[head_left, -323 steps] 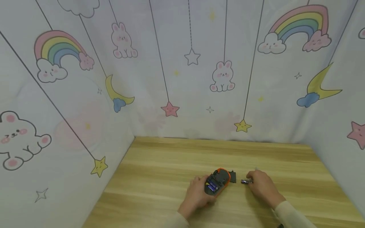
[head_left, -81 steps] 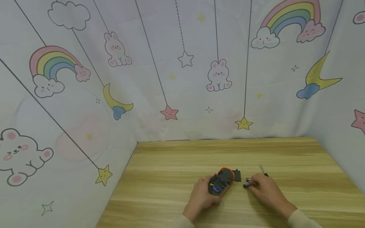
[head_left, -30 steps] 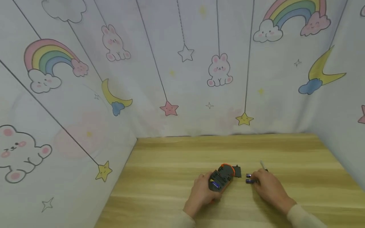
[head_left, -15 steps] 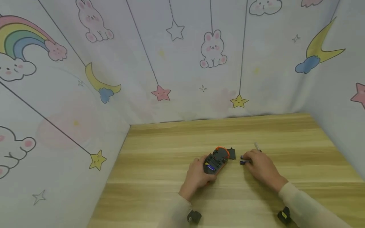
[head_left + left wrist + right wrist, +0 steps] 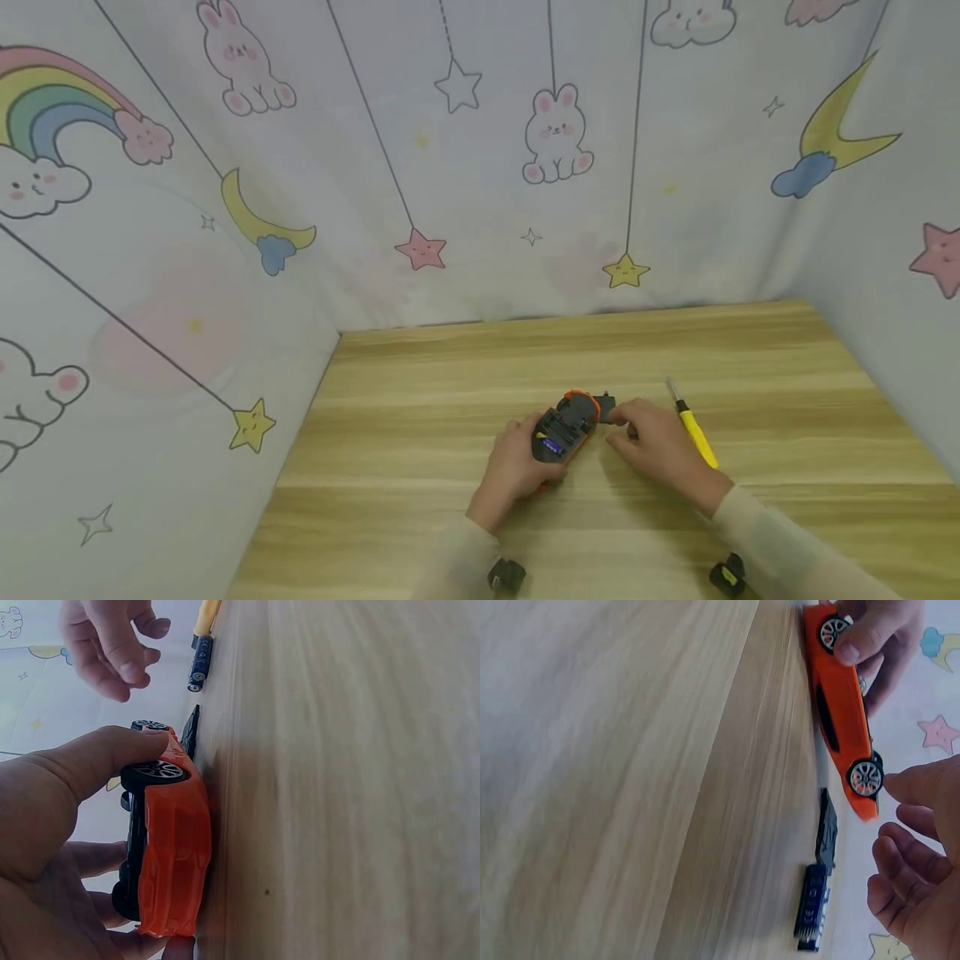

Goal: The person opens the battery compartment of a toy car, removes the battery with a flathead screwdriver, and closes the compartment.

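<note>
The left hand point(image 5: 513, 468) grips a glossy orange, round-wheeled toy car point(image 5: 178, 844).

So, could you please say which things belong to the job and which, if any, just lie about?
Job, apparently: orange toy car, battery inside, loose batteries, black cover; probably yellow screwdriver.
Lying about: nothing obvious; printed backdrop is scenery.

We see the left grip point(image 5: 513, 462) holding a black, orange-edged toy point(image 5: 567, 422), one blue battery point(image 5: 551, 444) in its open compartment. Beside its orange end lies a flat black piece point(image 5: 605, 406), next to the loosely bent right grip point(image 5: 656, 437). A yellow-handled screwdriver point(image 5: 697, 437) rests on the wood-grained surface point(image 5: 427, 433); behind, we face a backdrop point(image 5: 487, 200) printed with bunnies and stars.
</note>
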`<state>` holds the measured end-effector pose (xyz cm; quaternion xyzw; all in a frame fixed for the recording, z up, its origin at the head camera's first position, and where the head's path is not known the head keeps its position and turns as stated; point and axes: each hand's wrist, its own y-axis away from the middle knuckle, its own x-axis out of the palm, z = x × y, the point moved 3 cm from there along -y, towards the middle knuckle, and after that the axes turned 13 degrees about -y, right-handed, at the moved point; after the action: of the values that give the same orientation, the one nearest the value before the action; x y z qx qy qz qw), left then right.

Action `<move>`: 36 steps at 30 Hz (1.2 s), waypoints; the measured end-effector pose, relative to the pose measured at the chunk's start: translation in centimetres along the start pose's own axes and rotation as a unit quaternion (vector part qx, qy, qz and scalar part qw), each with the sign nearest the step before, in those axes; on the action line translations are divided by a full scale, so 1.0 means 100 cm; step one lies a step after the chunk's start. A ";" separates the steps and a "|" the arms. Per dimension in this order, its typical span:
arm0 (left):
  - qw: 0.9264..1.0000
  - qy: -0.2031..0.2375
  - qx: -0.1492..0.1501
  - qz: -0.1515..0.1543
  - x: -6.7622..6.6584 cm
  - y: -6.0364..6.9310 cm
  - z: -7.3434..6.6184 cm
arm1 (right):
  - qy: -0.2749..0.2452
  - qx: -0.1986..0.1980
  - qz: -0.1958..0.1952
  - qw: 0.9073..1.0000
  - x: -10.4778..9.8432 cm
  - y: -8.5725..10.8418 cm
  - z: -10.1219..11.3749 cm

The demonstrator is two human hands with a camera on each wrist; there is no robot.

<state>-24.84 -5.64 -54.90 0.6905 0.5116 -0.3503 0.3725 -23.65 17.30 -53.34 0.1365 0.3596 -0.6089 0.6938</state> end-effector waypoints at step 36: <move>0.999 -0.017 0.018 -0.027 0.000 -0.002 0.001 | 0.001 -0.018 0.053 0.998 0.054 -0.017 0.036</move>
<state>-25.09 -5.71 -55.01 0.6768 0.5172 -0.3812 0.3593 -24.03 10.65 -54.02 0.1431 0.3632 -0.5648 0.7270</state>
